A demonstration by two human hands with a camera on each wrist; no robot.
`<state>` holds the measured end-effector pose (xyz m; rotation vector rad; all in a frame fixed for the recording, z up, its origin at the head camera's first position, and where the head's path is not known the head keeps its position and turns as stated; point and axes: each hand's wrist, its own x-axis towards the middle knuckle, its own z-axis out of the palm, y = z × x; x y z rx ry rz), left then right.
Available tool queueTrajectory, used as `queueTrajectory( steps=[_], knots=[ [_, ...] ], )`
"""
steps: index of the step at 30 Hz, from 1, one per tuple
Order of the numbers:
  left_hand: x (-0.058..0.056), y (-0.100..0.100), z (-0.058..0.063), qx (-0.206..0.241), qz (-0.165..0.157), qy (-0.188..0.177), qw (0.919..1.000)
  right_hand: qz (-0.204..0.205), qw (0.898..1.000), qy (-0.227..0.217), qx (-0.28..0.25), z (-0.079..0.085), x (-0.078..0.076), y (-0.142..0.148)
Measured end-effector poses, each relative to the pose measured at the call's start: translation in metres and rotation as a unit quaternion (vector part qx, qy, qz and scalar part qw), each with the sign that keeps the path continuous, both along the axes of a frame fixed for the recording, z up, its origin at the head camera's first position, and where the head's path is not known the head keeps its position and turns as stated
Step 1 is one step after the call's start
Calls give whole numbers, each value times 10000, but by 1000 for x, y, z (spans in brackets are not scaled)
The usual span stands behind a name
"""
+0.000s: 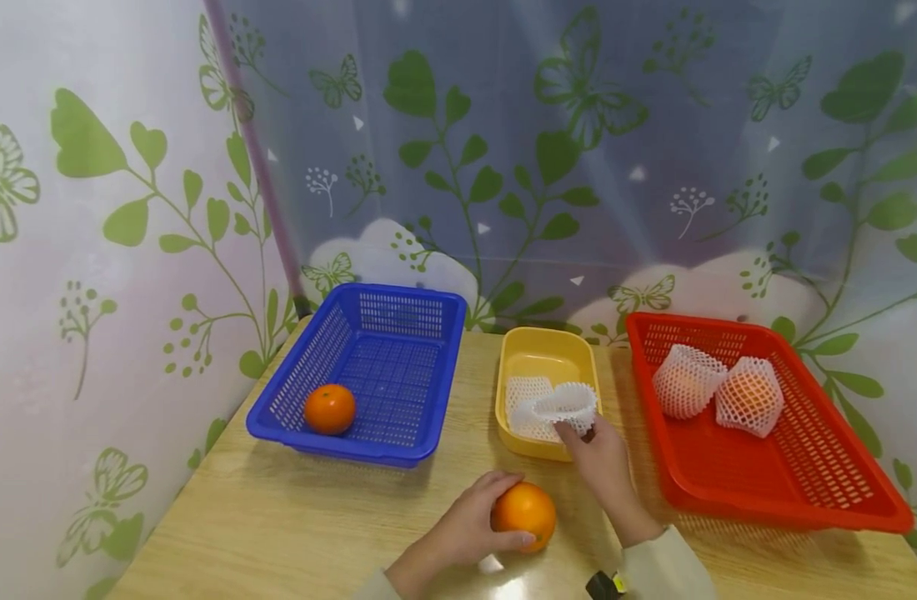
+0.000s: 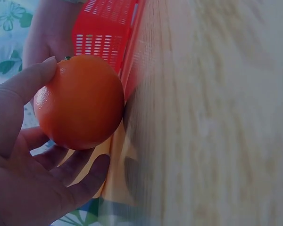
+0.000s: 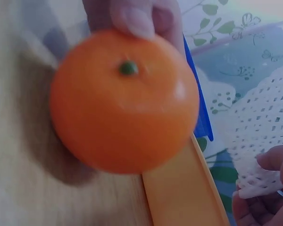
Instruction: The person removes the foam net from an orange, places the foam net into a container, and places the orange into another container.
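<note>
My left hand point(image 1: 469, 525) holds an orange point(image 1: 528, 515) low over the front of the table, thumb on the near side and fingers curled behind it. The left wrist view shows the orange point(image 2: 82, 101) between thumb and fingers. A green stem end shows on the orange point(image 3: 125, 101) in the right wrist view. My right hand point(image 1: 601, 462) pinches a white foam fruit net point(image 1: 571, 402) at the near right of the yellow basket point(image 1: 548, 342). The foam net point(image 3: 262, 136) spreads up from thumb and fingers in the right wrist view. More white netting point(image 1: 526, 392) lies inside the yellow basket.
A blue basket point(image 1: 383, 454) at the left holds one bare orange point(image 1: 330, 409). In the red basket point(image 1: 729, 500) at the right sit two netted fruits point(image 1: 749, 396). A small black object point(image 1: 601, 586) lies by the right sleeve. A patterned curtain point(image 1: 458, 167) hangs behind the table.
</note>
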<state>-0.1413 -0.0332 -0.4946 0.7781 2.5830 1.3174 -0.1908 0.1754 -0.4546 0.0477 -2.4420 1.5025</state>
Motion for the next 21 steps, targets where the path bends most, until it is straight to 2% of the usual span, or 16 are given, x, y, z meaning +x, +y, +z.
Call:
queueTrajectory(
  steps=[9, 14, 21],
  knots=[
    [2, -3, 5, -225, -87, -296, 9993, 23, 9979, -433, 487, 2, -23, 2],
    [2, -4, 6, -243, -207, -329, 9989, -101, 9950, -404, 913, -2, -29, -1],
    [1, -5, 7, -201, -255, -359, 9988, -309, 9874, -678, 1396, -2, -36, -8]
  ],
)
